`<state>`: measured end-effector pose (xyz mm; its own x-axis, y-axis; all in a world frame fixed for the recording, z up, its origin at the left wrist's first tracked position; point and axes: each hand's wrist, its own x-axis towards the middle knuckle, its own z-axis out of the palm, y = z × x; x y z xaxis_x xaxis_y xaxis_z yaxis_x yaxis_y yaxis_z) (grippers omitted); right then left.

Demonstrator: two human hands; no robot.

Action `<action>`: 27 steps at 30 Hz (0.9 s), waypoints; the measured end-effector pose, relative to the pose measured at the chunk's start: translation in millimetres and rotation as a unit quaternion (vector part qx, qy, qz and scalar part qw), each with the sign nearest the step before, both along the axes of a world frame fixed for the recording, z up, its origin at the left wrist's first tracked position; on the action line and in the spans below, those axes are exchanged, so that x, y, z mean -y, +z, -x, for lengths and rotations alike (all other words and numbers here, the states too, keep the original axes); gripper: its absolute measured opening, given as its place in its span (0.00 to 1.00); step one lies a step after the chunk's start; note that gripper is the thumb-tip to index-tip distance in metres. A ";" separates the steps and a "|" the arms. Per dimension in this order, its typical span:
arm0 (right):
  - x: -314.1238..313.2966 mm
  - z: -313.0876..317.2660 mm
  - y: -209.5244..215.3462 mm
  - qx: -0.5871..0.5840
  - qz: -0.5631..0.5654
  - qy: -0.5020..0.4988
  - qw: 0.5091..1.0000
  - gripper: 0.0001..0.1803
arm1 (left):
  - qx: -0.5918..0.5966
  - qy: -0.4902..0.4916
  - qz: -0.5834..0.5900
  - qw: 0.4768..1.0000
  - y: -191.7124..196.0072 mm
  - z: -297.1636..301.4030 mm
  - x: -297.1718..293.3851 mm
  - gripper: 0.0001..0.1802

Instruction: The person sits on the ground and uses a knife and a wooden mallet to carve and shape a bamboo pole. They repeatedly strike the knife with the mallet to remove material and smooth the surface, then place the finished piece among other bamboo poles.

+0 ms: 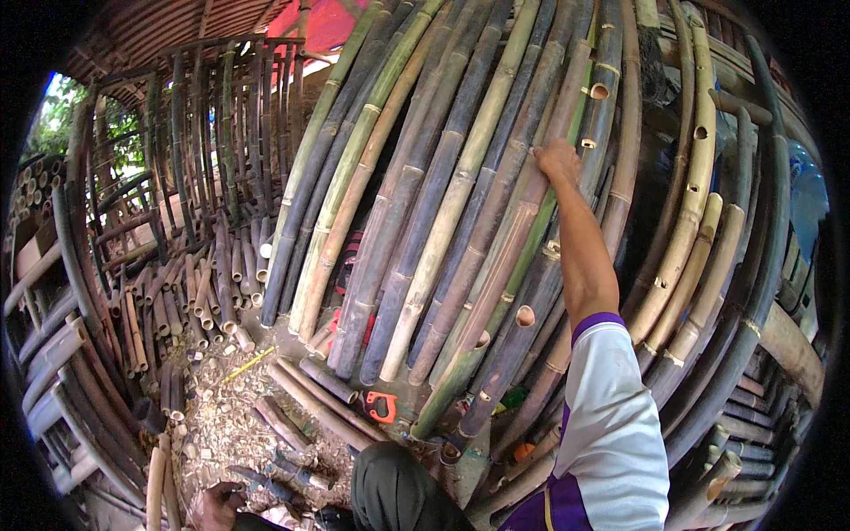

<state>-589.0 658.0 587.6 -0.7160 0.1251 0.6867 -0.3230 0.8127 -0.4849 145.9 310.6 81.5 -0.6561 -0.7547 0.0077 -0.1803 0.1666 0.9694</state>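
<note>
My right arm reaches far out over a row of long bamboo poles. At its end my right hand (560,162) is closed around a brownish bamboo pole (522,217) in the middle of the row. A dark bamboo pole (531,296) with round holes cut in its side lies to the right of that pole. Low at the left edge of my lap, my left hand (221,506) hangs above the wood chips; it is dark, and its fingers are too unclear to read. An orange-handled saw (381,407) lies on the floor just beyond my knee.
Cut bamboo lengths (323,403) lie left of the saw. A thin yellow strip (246,365) rests among wood chips (217,425). Short bamboo pieces (195,296) are heaped farther left, before a bamboo rack (177,168). Pale, holed bamboo poles (686,226) lean at the right.
</note>
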 end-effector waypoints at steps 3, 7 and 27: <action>12.0 14.2 -22.1 -0.009 -0.010 -0.006 1.000 0.21 | -0.063 0.028 -0.092 0.993 27.4 -5.9 -26.8 0.20; -21.1 149.2 -13.3 -0.050 -0.240 0.097 0.965 0.34 | 0.049 0.083 0.012 0.995 5.1 -47.8 -36.0 0.17; 364.6 -570.3 -357.5 0.430 0.125 0.764 0.464 0.56 | 0.168 0.145 0.222 0.949 159.9 -61.2 -2.1 0.50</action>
<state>-18.7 293.4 230.1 -0.0957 -0.9818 0.1643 -0.0296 -0.1621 -0.9863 207.2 312.7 241.4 -0.4429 -0.8751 0.1949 -0.5673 0.4419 0.6949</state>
